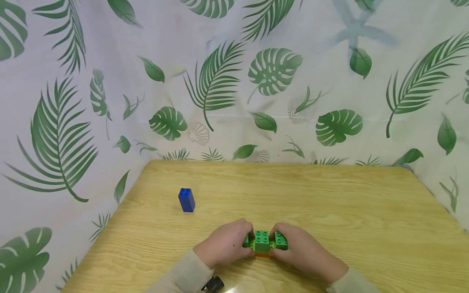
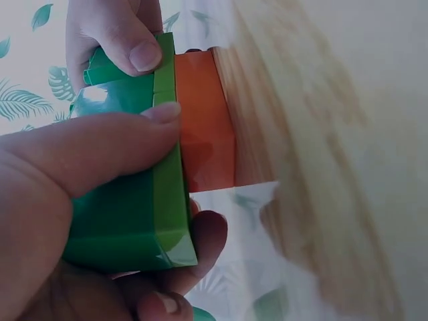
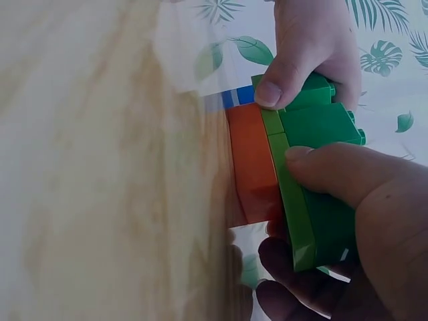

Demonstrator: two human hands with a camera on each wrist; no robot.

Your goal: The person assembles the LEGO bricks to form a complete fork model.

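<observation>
A toy-brick build sits low on the table, with an orange brick (image 2: 204, 127) at the bottom, thin light green pieces (image 2: 168, 214) above it and darker green bricks (image 1: 261, 241) on top. My left hand (image 1: 228, 244) grips the build's left end, its thumb laid along the near side and its fingers curled behind. At the opposite end, my right hand (image 1: 302, 252) holds it the same way. Between the hands the middle green brick shows its studs, while the outer green bricks are partly covered by fingers. Both wrist views show the thumbs pressing on the light green layer.
Farther back and to the left, a blue brick tower (image 1: 187, 201) stands upright on the wooden table (image 1: 311, 195). Leaf-patterned cloth (image 1: 220, 134) hangs behind the table and along its sides. A small black device (image 1: 213, 284) shows by the left sleeve.
</observation>
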